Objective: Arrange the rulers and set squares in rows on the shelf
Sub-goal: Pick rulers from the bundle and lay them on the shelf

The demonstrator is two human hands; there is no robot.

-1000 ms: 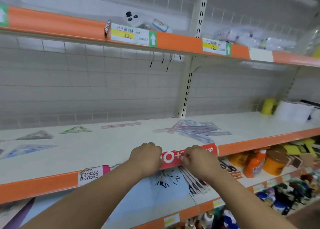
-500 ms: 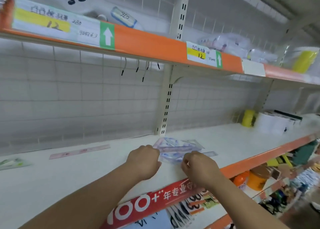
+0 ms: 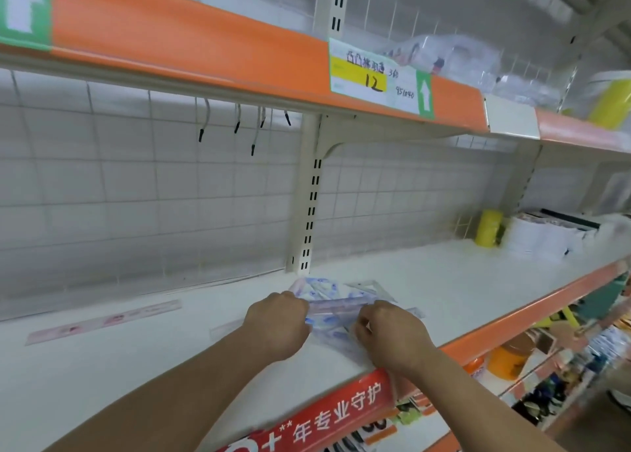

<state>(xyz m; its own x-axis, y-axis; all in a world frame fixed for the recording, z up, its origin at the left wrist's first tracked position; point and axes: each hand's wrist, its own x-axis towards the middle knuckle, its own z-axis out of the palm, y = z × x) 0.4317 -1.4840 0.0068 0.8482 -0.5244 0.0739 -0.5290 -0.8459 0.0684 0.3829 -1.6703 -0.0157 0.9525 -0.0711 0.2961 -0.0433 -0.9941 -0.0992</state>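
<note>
The white shelf (image 3: 444,287) runs across in front of me at about waist height, its front lip orange. Behind it stands a pale wire grid back panel (image 3: 136,195), and overhead the upper shelf (image 3: 205,42) juts out, cutting off the view of what sits on top. A slotted upright post (image 3: 310,195) comes down to the shelf just behind the work. A red banner (image 3: 341,414) with white characters hangs on the front lip below the person's wrists.

The pile of rulers and set squares (image 3: 327,289) lies on the shelf near the foot of the post, loosely fanned. Its near side is hidden by both hands. The left hand (image 3: 276,328) grips the left end of the pile with curled fingers, and the right hand (image 3: 389,335) pinches the right end. A pinkish ruler spans the gap between them.

Far right sit a white stack (image 3: 539,240) and a yellow container (image 3: 489,228), touching or nearly so. A lone pink ruler (image 3: 102,322) lies flat well to the left. A price tag (image 3: 379,76) marked 12 is stuck on the upper lip. On the shelf below, an orange jar (image 3: 508,357) shows. Small black-tipped hooks (image 3: 235,120) hang from the grid.
</note>
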